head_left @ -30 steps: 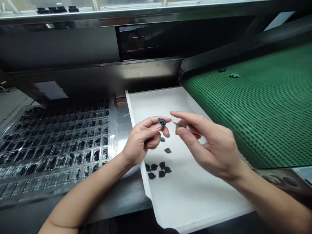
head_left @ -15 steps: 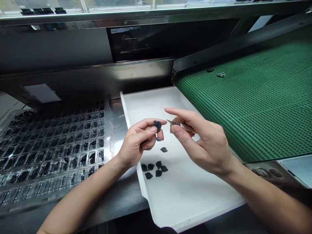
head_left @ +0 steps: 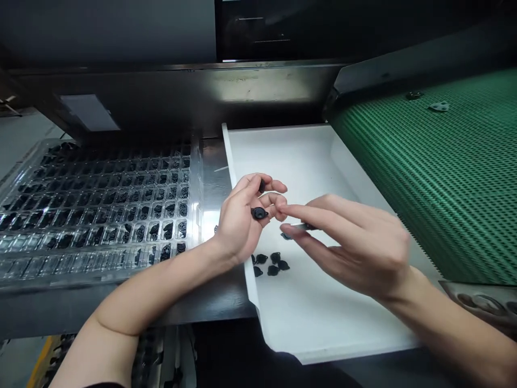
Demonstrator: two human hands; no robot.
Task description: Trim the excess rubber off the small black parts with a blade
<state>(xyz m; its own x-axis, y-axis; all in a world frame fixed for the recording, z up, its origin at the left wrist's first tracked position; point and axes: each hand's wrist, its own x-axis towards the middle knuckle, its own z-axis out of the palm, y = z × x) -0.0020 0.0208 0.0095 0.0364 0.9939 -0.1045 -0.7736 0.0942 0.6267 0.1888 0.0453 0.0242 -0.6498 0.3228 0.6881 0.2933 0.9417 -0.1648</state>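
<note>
My left hand (head_left: 238, 226) is turned palm up over the left edge of the white tray (head_left: 283, 145). A small round black plastic part (head_left: 262, 186) is pinched at its thumb, and a second black part with side tabs (head_left: 259, 213) rests by the palm. Close on the right, my right hand (head_left: 359, 242) is closed around a thin knife (head_left: 301, 226), its blade mostly hidden by the fingers. The right fingertips are at the left fingers. Partly covered by the right thumb, a grey part (head_left: 286, 236) shows. Several black parts (head_left: 273, 264) lie on the tray below.
A clear compartment tray (head_left: 196, 194) with many black parts stands at the left on a metal bench (head_left: 214, 291). To the right runs a green mesh belt (head_left: 444, 178) carrying a grey part (head_left: 439, 106) and a dark part (head_left: 414, 95). A metal panel (head_left: 242, 89) borders the back.
My left hand has rolled palm up and its fingers have spread, showing a second black part. My right hand has turned over, with the knife's blade now mostly hidden. The view has tilted down.
</note>
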